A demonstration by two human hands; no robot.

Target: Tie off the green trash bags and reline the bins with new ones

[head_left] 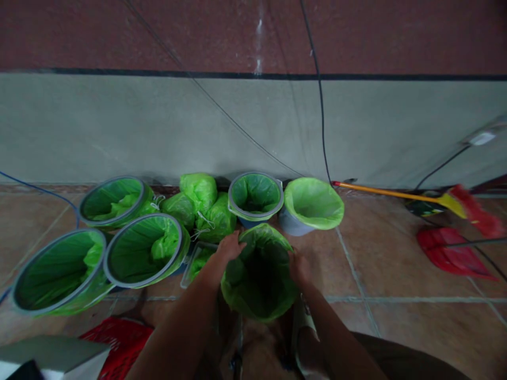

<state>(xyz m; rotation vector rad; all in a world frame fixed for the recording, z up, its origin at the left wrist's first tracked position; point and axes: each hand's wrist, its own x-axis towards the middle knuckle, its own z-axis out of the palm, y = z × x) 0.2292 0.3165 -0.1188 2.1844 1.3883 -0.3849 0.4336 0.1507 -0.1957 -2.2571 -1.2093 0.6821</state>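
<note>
Between my feet stands a trash bin lined with a light green plastic bag [259, 311], its dark opening facing up. The bag is folded over the rim and covers the outside that shows. My left hand [231, 247] is closed on the left of the rim, thumb on the inner side. On the opposite side my right hand [300, 268] grips the rim, its fingers partly hidden. Just beyond are a lined bin with a grey ring [255, 215] and a grey bin with a loose green liner [313, 203].
Several ringed bins with green liners [144, 252] stand at left. Tied green bags [200, 192] lie against the wall, near a clear tub [194, 266]. At right are a broom [388, 192] and red dustpan [443, 250]. A red crate [119, 343] sits lower left.
</note>
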